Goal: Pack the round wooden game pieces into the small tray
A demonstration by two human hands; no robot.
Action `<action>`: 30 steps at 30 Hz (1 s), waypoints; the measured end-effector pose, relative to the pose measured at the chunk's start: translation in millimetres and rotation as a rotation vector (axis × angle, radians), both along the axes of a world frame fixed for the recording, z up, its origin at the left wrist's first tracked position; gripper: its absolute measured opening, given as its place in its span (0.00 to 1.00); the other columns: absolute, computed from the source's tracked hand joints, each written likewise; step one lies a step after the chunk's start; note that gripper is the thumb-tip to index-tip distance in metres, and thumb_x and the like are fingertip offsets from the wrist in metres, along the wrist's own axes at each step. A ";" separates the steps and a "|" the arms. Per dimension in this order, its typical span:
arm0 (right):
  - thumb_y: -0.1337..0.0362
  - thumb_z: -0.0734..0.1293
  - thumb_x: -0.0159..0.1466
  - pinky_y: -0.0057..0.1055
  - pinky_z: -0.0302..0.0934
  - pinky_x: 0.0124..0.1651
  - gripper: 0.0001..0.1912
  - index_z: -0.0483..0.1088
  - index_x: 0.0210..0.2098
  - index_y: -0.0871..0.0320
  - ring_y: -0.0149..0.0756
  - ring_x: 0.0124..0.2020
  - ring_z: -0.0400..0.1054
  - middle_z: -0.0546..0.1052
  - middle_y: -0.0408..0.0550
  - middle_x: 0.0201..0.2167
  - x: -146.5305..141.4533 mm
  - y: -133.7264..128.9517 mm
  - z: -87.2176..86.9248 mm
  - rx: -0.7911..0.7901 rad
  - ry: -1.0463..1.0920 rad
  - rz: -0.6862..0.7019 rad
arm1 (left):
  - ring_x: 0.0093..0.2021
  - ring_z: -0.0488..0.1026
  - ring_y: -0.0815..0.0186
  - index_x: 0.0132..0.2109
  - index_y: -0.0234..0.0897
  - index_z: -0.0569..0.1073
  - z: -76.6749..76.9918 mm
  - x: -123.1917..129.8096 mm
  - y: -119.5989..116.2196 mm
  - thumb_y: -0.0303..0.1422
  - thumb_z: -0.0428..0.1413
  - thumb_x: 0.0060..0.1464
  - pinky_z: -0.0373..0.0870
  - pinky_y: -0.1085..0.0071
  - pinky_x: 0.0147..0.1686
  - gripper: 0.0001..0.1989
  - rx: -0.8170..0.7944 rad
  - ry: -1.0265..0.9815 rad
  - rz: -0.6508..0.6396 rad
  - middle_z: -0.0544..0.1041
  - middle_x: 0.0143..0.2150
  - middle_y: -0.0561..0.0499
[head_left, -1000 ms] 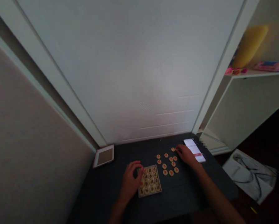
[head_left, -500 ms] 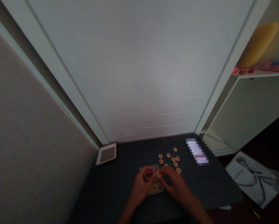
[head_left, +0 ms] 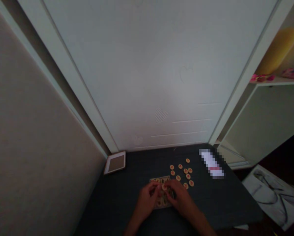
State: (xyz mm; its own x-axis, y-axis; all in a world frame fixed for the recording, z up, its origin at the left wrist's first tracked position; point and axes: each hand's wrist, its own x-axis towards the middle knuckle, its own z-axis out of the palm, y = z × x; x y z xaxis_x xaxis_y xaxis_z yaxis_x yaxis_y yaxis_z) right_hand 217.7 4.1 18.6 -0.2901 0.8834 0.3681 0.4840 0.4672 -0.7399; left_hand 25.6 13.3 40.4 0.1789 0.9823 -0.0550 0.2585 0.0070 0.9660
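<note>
A small pale round token with a reddish mark (head_left: 164,186) is pinched in my right hand (head_left: 180,195), over a square board (head_left: 161,207) with rows of dark figures. My left hand (head_left: 147,196) is curled at the board's left side, thumb and fingertips together close to the token. Whether those fingers hold anything is hidden. Both hands cover much of the board's middle. Several similar tokens (head_left: 188,176) lie scattered on the dark table (head_left: 117,203), beyond and to the right of my right hand.
At the table's back left lies a framed flat object (head_left: 115,162). A blurred-out white item (head_left: 211,164) lies at the back right. Behind stands a white panel (head_left: 147,82). To the right are a shelf (head_left: 279,80) and a white box (head_left: 272,196) below table height.
The view has shifted slightly, so the scene sits lower and further right. My hands have moved a little left over the board, with the token still in my right fingers.
</note>
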 end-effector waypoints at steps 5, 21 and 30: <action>0.70 0.66 0.64 0.42 0.66 0.53 0.14 0.72 0.48 0.51 0.44 0.48 0.72 0.79 0.49 0.45 4.4 11.4 -3.2 0.005 -0.048 -0.057 | 0.41 0.80 0.58 0.43 0.38 0.78 -2.6 -21.7 7.5 0.47 0.54 0.59 0.76 0.65 0.42 0.18 0.045 0.082 0.118 0.83 0.40 0.47; 0.66 0.63 0.68 0.41 0.67 0.54 0.13 0.73 0.50 0.51 0.42 0.49 0.72 0.78 0.50 0.46 8.0 7.6 -11.5 -0.033 -0.002 -0.072 | 0.39 0.79 0.59 0.44 0.40 0.80 1.1 -31.2 2.3 0.49 0.55 0.59 0.76 0.66 0.40 0.19 0.146 0.174 0.168 0.83 0.41 0.48; 0.69 0.65 0.65 0.38 0.66 0.49 0.09 0.72 0.44 0.52 0.42 0.45 0.71 0.78 0.48 0.41 3.0 13.1 -15.0 0.013 -0.007 -0.084 | 0.47 0.76 0.59 0.42 0.43 0.78 4.9 -24.0 22.4 0.38 0.53 0.63 0.72 0.62 0.51 0.10 0.404 0.340 0.039 0.80 0.44 0.49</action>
State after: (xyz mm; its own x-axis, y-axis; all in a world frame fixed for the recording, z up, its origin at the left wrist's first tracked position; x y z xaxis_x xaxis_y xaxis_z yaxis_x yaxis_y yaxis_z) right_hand 220.7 17.1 3.5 -0.2178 0.9000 0.3776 0.5274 0.4340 -0.7304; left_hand 1.5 35.6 45.3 0.1802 0.9428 0.2805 0.5650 -0.3327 0.7551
